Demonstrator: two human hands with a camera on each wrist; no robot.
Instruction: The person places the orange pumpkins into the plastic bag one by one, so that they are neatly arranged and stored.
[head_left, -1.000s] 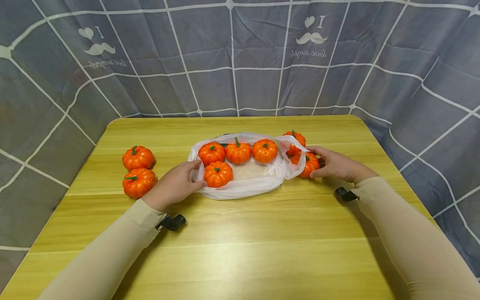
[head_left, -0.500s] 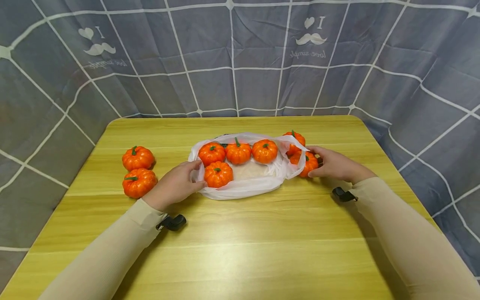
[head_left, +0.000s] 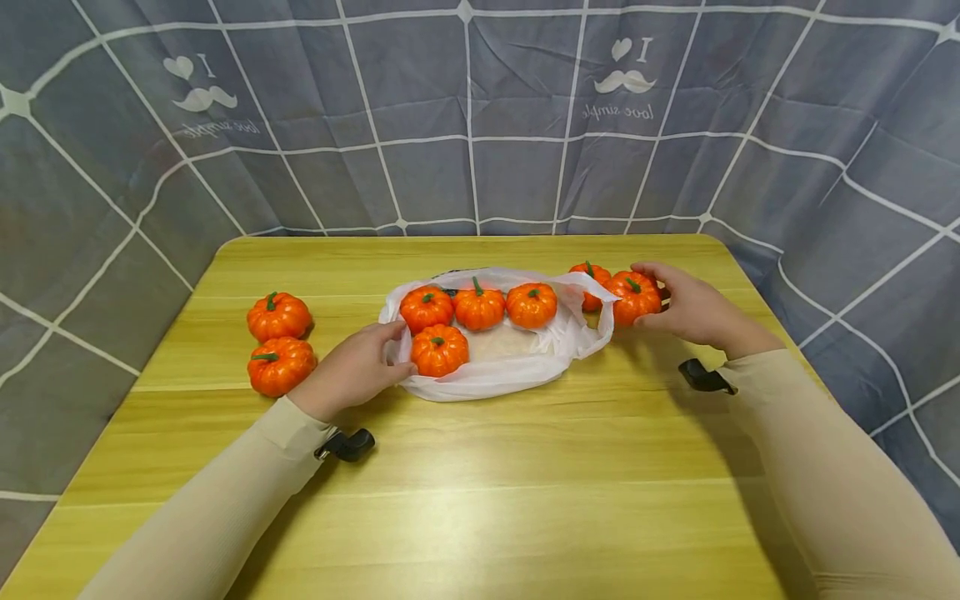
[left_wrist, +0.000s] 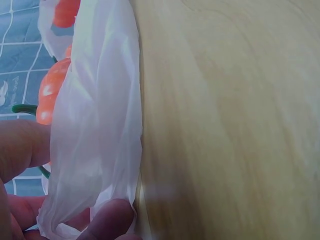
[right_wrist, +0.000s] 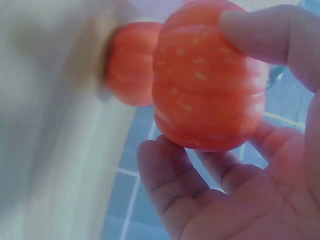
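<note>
In the head view, right of centre, we see the right hand (head_left: 693,308) grasping a glossy orange, ribbed pumpkin with a green stem (head_left: 635,302); the right wrist view shows the thumb on one side and the fingers on the other. At mid-frame, the left hand (head_left: 351,367) pinches the left edge of a white, translucent plastic bag (head_left: 498,377) between thumb and fingers, as we confirm in the left wrist view.

Inside the open bag we count four similar orange pumpkins: a rear row of three (head_left: 480,308) and a front-left pumpkin (head_left: 440,351). Just beside the grasped specimen, a further pumpkin (head_left: 602,276) appears partly behind the bag's right-hand loop. At the left of the frame, a neighbouring pair of pumpkins (head_left: 278,317) rests on the yellow, wood-grained tabletop (head_left: 480,500).

Across the upper frame we note a grey fabric curtain (head_left: 525,179) with a white grid. Beige sleeves (head_left: 825,450) enter from both lower corners.
</note>
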